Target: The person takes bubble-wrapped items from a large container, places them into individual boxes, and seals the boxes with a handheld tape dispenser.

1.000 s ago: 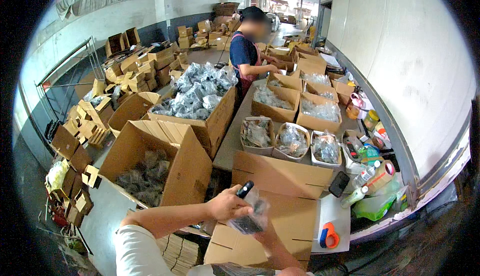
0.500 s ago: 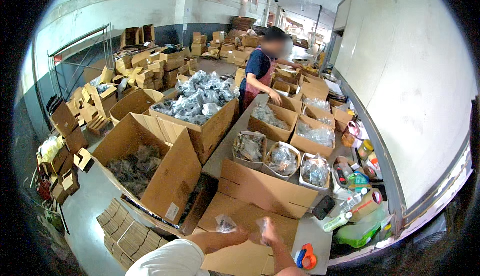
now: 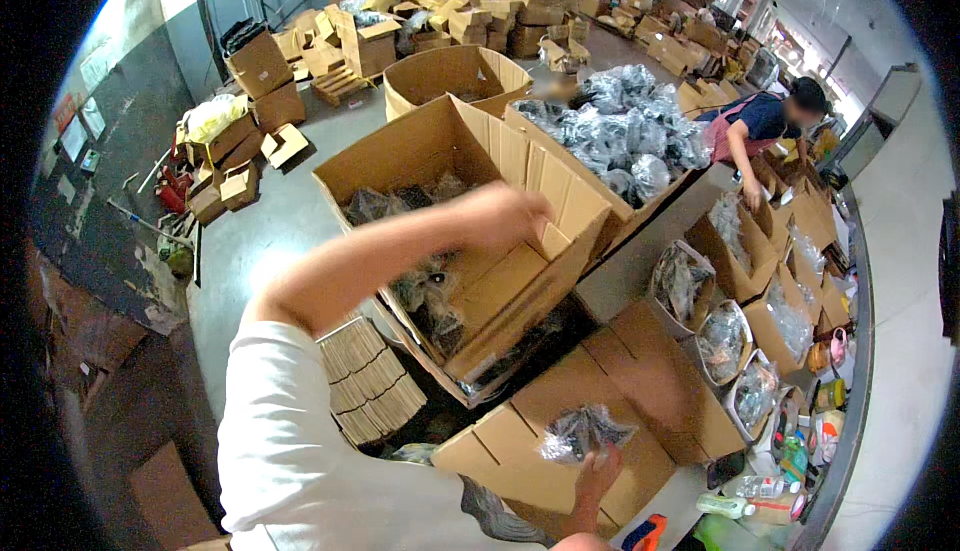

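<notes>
My left hand (image 3: pixel 505 216), smeared by motion, is stretched over a large open carton (image 3: pixel 565 201) near its right wall. Its fingers are too blurred to tell whether they grip anything. Inside that carton lie dark parts in clear plastic bags (image 3: pixel 430 301), partly hidden by my forearm. My right hand (image 3: pixel 598 469) is low on the right, closed on the edge of a clear plastic bag with dark contents (image 3: pixel 583 433). That bag rests on an unfolded cardboard sheet (image 3: pixel 520 461); what exactly is in it cannot be made out.
An orange and blue tape dispenser (image 3: pixel 645 533) lies by the cardboard's near edge. Smaller boxes of bagged parts (image 3: pixel 722 341) line the right side. A carton heaped with bags (image 3: pixel 630 131) stands beyond. A co-worker (image 3: pixel 755 131) reaches into boxes. Bundled cardboard (image 3: pixel 370 381) sits left.
The view has swung left. My left hand has moved from above the cardboard sheet to the large carton. My right hand stays over the sheet, now at the bag.
</notes>
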{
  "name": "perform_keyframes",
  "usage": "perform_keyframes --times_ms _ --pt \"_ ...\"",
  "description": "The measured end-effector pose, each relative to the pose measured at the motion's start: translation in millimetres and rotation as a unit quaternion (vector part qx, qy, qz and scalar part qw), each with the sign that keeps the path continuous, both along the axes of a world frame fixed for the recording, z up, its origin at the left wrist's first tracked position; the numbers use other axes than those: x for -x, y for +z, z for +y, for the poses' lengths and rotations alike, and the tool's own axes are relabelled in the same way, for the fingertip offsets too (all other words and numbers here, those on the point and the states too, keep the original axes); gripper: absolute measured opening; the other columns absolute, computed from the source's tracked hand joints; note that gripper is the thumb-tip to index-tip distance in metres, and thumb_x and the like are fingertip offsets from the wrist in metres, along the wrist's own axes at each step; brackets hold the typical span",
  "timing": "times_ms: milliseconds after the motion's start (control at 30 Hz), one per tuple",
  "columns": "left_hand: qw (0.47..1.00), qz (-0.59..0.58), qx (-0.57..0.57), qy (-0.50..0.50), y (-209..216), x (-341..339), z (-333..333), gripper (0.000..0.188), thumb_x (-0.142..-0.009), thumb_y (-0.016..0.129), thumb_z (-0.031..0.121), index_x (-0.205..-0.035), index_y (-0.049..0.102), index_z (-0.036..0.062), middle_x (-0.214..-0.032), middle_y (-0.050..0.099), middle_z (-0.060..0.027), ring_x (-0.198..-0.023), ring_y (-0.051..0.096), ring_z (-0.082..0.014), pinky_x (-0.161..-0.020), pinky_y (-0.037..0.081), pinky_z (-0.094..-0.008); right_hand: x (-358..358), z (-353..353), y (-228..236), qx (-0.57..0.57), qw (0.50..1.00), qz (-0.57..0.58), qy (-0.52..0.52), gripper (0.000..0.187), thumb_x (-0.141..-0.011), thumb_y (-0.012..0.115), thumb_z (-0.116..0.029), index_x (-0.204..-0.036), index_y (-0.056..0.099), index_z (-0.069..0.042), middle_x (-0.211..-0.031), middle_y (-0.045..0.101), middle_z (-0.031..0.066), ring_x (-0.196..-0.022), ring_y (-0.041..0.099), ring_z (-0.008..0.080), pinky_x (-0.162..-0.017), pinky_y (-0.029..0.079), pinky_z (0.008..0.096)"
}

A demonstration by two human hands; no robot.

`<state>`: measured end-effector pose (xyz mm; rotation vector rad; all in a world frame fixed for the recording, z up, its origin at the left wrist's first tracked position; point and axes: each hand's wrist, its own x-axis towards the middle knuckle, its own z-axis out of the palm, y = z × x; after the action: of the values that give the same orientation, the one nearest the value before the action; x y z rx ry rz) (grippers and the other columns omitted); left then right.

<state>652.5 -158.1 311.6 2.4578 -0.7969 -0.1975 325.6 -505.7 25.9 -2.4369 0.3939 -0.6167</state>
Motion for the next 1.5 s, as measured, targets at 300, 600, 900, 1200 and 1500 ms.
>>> perform_keyframes --times_ms 300,600,900,1200,1500 --pt "0.864 0.031 -0.491 0.103 -283.0 -194.2 160.0 0.051 -0.089 0.043 0.034 -0.136 0.038 0.0138 -0.145 0.027 -0.0109 -0.132 0.026 -0.0297 -0.107 0.021 -0.0465 10.6 64.7 59.5 -0.196 0.962 0.057 -0.179 0.036 -0.075 0.063 -0.009 -0.110 0.055 -0.002 -0.116 0.050 0.0175 -0.109 0.047 0.0339 -0.094 0.037 0.0423" --pt "0.945 0.076 -0.176 0.264 -337.3 -199.0 100.9 0.062 -0.089 0.047 0.027 -0.141 0.023 0.0049 -0.141 0.032 -0.0166 -0.123 0.039 -0.0303 -0.104 0.031 -0.0464 -7.2 82.1 95.3 -0.195 0.940 0.151 -0.235 0.035 -0.077 0.062 -0.011 -0.110 0.056 -0.002 -0.111 0.053 0.0176 -0.106 0.049 0.0345 -0.091 0.039 0.0422" --pt "0.966 0.169 0.010 -0.197 -223.0 -225.0 88.9 0.043 -0.070 0.072 0.009 -0.110 0.058 0.0080 -0.109 0.060 -0.0050 -0.099 0.056 -0.0199 -0.089 0.045 -0.0339 4.5 101.5 137.5 -0.186 0.952 0.195 -0.143 0.033 -0.078 0.062 -0.013 -0.109 0.056 -0.002 -0.106 0.055 0.0176 -0.103 0.052 0.0351 -0.089 0.041 0.0422" --pt "0.935 0.155 0.316 -0.050 -45.4 -9.1 101.0 0.028 -0.074 0.066 0.005 -0.101 0.061 0.0012 -0.111 0.056 -0.0131 -0.098 0.057 -0.0241 -0.081 0.048 -0.0366 -54.4 158.2 157.8 -0.177 0.964 0.015 0.197 0.040 -0.080 0.066 -0.025 -0.112 0.053 -0.004 -0.105 0.056 0.0157 -0.097 0.054 0.0328 -0.086 0.044 0.0393" --pt "0.905 0.201 0.129 -0.352 -73.0 202.3 -34.7 0.037 -0.066 0.067 0.007 -0.102 0.061 0.0043 -0.127 0.041 -0.0223 -0.098 0.056 -0.0350 -0.081 0.048 -0.0419 -35.1 104.6 128.3 -0.770 0.600 -0.076 0.205 0.056 -0.086 0.061 -0.029 -0.131 0.035 -0.009 -0.124 0.047 0.0035 -0.113 0.045 0.0151 -0.094 0.038 0.0304"
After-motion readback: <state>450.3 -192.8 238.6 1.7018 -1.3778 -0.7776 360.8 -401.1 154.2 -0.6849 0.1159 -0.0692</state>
